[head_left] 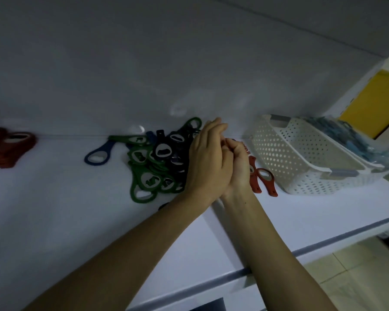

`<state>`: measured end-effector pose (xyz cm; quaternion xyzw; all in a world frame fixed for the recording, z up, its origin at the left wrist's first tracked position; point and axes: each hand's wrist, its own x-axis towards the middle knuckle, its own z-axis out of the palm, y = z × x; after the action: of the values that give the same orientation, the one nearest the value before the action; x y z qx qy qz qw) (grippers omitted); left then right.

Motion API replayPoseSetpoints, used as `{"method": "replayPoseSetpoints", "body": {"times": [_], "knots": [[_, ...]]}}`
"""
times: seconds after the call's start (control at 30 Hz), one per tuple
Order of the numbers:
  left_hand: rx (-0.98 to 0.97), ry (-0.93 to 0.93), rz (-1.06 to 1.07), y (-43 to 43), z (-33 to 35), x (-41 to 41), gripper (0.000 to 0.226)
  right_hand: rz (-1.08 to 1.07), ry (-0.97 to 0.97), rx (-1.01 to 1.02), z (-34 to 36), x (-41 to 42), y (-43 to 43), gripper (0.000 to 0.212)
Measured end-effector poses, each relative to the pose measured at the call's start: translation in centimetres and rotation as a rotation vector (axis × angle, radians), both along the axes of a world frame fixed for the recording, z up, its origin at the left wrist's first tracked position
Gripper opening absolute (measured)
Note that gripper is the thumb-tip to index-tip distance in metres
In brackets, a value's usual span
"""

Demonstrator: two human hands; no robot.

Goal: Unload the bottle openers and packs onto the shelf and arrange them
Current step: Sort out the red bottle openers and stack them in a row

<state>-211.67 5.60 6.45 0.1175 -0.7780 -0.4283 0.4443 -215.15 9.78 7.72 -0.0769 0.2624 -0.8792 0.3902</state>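
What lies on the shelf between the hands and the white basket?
Red openers lie flat on the shelf between the right hand and the basket, as the head view shows.

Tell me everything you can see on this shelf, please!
Green bottle openers: several, green, middle heap.
Dark bottle openers: several, navy or black, same heap.
Blue bottle opener: one, blue, left of heap.
Red bottle openers: few, red, far left.
Orange-red bottle openers: about two, right of heap.
Baskets: two, white, right; blue packs in rear one.
Yellow panel: one, far right.
Shelf: one, white.
Left hand, right hand: touching, over heap.
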Motion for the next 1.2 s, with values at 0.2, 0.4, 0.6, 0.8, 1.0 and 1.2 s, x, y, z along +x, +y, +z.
{"method": "replayPoseSetpoints", "body": {"times": [0.2,0.4,0.6,0.8,1.0,1.2], "knots": [[-0.142,0.018,0.052,-3.0,1.5,6.4,0.039,0.062,0.059,0.096,2.5,4.0,-3.4,0.026],[-0.354,-0.236,0.174,-9.2,0.2,16.4,0.043,0.207,0.02,0.247,2.9,11.9,-8.8,0.027],[-0.328,-0.491,0.514,-12.8,-0.5,22.5,0.048,0.301,0.051,0.325,2.6,17.4,-14.3,0.027],[0.319,-0.183,0.329,-15.8,-1.2,23.4,0.025,0.4,0.592,0.54,2.1,17.4,-16.2,0.024],[0.288,-0.249,0.257,-18.0,-2.5,22.5,0.033,0.336,0.815,0.554,1.0,14.7,-16.2,0.026],[-0.406,-0.557,0.627,-20.1,-3.3,23.6,0.055,0.268,0.658,0.678,0.2,12.6,-18.9,0.024]]}}
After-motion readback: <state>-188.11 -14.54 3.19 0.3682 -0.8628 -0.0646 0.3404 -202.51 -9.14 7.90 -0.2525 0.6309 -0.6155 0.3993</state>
